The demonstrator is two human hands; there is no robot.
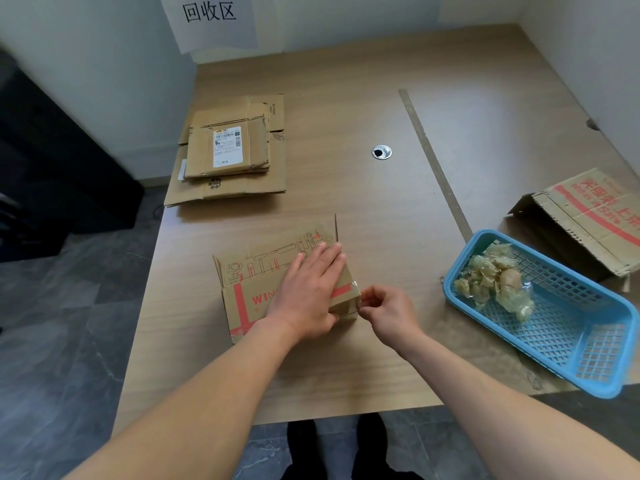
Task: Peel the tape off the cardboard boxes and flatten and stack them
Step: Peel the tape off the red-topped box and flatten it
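Note:
A small cardboard box [256, 289] with red print and line drawings sits near the table's front, one flap raised at its far side. My left hand [308, 289] lies flat on its top, fingers straight, pressing it down. My right hand [384, 311] is at the box's right end, fingertips pinching clear tape [357, 296] at the corner. A stack of flattened boxes [228, 154] lies at the table's far left; the top one bears a white label.
A blue plastic basket [571, 337] with several balls of used tape stands at the right front edge. Behind it lies a larger cardboard box [585, 220] with red lettering, on its side. The wooden table [363, 105] has a cable hole [381, 152] and a long strip.

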